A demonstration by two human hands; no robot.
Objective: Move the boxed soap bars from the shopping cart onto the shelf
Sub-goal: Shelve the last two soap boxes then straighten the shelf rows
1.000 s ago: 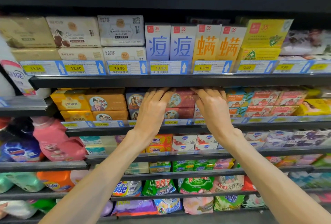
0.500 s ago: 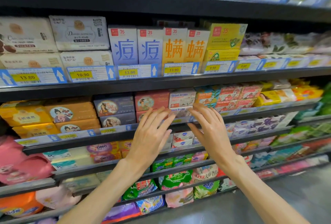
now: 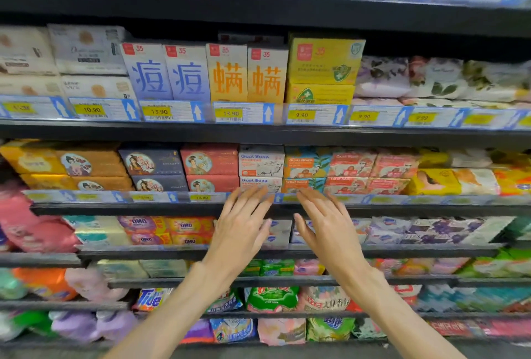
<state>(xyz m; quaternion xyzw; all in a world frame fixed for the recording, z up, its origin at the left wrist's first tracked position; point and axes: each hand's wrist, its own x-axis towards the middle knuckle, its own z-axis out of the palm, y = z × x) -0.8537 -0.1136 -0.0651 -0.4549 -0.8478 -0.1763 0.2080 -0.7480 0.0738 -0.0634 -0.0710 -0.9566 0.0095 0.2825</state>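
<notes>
The Goat Soap boxes (image 3: 261, 161) sit two high on the shelf (image 3: 258, 208), squared up among the other boxed bars. My left hand (image 3: 240, 232) and right hand (image 3: 327, 232) hang just in front of the shelf edge below them, palms forward, fingers straight and slightly spread, holding nothing and touching no box. I read that stack as placed. The cart is out of view, so I can't tell how many boxes are left; I'd guess the next move is reaching for more.

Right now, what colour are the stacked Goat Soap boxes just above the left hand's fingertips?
White with blue lettering, clearest in the head view.
</notes>
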